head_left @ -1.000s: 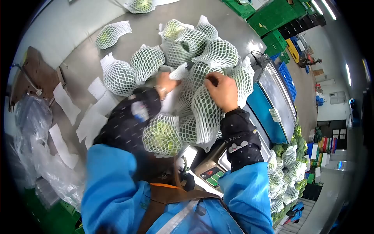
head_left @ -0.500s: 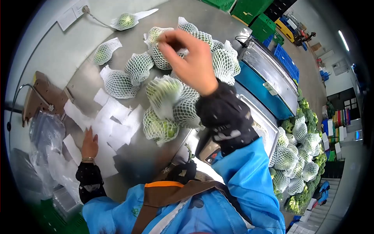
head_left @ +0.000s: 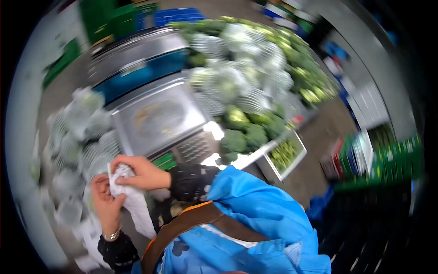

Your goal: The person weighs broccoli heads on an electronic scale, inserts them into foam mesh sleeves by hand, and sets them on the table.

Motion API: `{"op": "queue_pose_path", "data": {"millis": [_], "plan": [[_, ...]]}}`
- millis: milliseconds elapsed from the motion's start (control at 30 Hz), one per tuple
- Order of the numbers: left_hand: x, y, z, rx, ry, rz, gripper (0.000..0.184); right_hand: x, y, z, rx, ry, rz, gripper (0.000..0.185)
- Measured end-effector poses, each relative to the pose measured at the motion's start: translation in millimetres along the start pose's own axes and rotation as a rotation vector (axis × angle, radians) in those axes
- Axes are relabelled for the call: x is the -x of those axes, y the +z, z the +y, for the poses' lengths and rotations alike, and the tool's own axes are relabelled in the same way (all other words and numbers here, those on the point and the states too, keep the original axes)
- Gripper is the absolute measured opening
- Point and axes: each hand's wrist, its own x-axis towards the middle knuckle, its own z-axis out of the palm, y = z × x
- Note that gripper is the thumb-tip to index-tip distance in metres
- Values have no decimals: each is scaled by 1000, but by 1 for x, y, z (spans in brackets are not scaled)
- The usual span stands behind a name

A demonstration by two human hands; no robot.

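Observation:
Both of my hands are together in front of me at the lower left, over the near side of the work surface. My right hand pinches the upper end of a white foam net sleeve, bunched up between its fingers. My left hand closes on the same sleeve from the left, thumb against it. The rest of the sleeve hangs down toward my apron. Beside the hands lie several net-wrapped broccoli heads, blurred by motion. More flat white sleeves lie below my left hand.
A weighing scale with a steel pan stands ahead. Beyond it, wrapped heads lie among bare broccoli. A white bin of green trimmings sits at the right, with green crates farther off.
My view has swung right toward the scale and broccoli pile. My right hand has come down from the wrapped heads to meet my left, and both now hold a sleeve.

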Motion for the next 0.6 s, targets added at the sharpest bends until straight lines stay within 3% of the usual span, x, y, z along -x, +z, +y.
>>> {"op": "queue_pose_path", "data": {"millis": [33,67,200,267,367,433,467,500,600], "plan": [[-9,20,13,46,67,-11,51,7,-12,-7,63,32,64,39],[-21,30,14,-7,70,-80,52,17,-18,-15,145,-88,176,40],[-57,85,6,-72,105,-324,42,58,-79,-41,120,38,320,30],[-69,121,10,-47,-95,-415,34,79,-120,-38,44,49,456,19],[-84,168,-2,-26,-287,-556,21,111,-173,-70,315,116,431,17],[-93,196,-5,-80,-168,-569,17,132,-230,-71,363,19,540,17],[-100,201,-3,-148,-160,-546,15,143,-266,-83,235,185,659,9],[-111,196,-15,-163,-136,-504,16,150,-307,-99,59,57,777,12],[-128,185,-21,-44,-213,-340,22,179,-446,-142,201,67,1139,23]]}}
